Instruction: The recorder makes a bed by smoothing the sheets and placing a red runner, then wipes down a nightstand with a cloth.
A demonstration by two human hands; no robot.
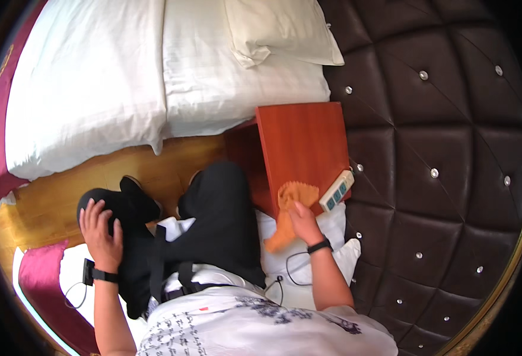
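Note:
An orange cloth (287,222) is gripped in my right hand (304,222), part of it lying over the near edge of a reddish wooden nightstand (303,142) and part hanging down over the white bedding. Beside the cloth, a power strip (337,190) with several sockets rests slantwise at the nightstand's right edge. My left hand (101,231) holds nothing and rests on my left knee in black trousers, its fingers a little apart. Both wrists wear black bands, with thin cables near them.
I sit on a bed with white bedding (272,267) and a magenta runner (45,285). Across the wooden floor (56,202) stands another bed with a white duvet (87,89) and a pillow (283,31). A dark tufted wall panel (430,151) borders the right side, behind the nightstand.

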